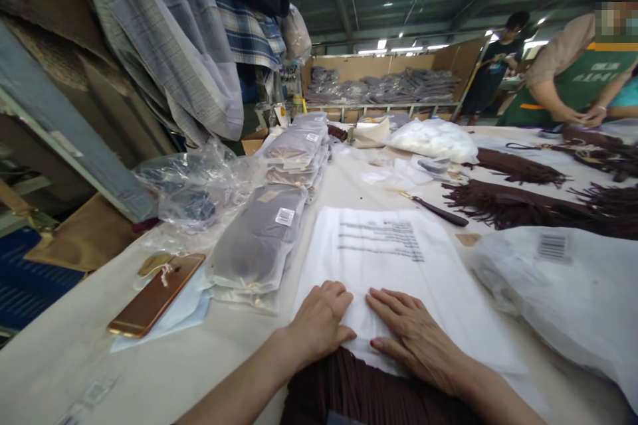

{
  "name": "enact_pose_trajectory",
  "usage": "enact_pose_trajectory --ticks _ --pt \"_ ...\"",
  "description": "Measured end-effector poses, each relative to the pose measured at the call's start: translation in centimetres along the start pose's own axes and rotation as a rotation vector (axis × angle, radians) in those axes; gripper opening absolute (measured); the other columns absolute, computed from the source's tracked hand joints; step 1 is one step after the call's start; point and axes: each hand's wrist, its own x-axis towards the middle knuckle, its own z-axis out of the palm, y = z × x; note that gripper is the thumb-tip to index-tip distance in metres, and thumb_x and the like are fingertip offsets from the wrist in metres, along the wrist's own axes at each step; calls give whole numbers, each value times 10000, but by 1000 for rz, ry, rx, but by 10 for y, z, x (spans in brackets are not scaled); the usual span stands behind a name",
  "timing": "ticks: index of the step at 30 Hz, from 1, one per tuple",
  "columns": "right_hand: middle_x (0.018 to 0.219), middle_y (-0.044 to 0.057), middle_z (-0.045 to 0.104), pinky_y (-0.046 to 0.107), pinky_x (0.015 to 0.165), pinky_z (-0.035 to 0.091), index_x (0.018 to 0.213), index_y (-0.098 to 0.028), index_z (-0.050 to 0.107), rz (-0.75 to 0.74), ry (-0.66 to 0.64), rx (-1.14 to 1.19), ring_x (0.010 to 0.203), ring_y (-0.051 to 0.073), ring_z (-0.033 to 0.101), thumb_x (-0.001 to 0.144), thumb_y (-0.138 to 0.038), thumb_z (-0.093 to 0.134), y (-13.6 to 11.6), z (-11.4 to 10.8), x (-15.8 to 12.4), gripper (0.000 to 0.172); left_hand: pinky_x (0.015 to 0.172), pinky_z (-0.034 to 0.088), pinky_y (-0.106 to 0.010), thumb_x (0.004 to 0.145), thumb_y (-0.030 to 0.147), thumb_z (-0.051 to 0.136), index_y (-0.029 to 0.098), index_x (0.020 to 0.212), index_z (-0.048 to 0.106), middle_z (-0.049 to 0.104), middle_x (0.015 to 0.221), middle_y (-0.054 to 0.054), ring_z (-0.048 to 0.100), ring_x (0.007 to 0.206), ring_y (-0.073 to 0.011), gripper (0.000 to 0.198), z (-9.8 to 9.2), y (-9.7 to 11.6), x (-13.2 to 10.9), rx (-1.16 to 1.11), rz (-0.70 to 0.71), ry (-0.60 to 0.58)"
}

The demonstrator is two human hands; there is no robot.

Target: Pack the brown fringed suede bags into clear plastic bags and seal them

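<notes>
Brown fringed fabric (369,392) is lying at the near edge of the counter (64,358), bunched between the person's 2 forearms, its strands running near to far. Just beyond it a white plastic bag (393,279) with printed lines of text is lying flat, its long axis also running near to far and its near end overlapping the fabric.

Both hands are resting palm down on that near end. The left hand (321,322) is lying with fingers loosely curled, its thumb at the bag's near edge where the fabric begins. The right hand (413,339) is spreading flat with fingers extended toward the left. Neither is gripping anything; both are pressing on the bag, touching it, roughly equally near to the fabric, which is lying on the near side of both.

To the left a copper phone (154,302) is lying beside a stack of bagged garments (259,246). Far right, more brown fringe pieces (518,202) are spreading across the counter, where another person's hands (583,116) are working.
</notes>
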Motion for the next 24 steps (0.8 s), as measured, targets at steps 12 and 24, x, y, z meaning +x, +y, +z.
enact_pose_trajectory --ticks 12,24 --pt "1437 106 404 516 1061 281 1370 -207 416 21 -38 89 1302 292 343 817 -560 510 1 -8 5 663 761 481 -376 907 196 477 110 1000 556 589 983 -110 563 928 -256 150 -2 7 8 279 124 -46" --pt "1352 113 508 477 1010 377 1282 -193 532 41 95 34 1235 282 445 783 -503 583 -6 0 8 590 636 467 -351 839 87 488 42 923 578 620 842 -166 603 786 -264 131 5 33 18 424 181 -26"
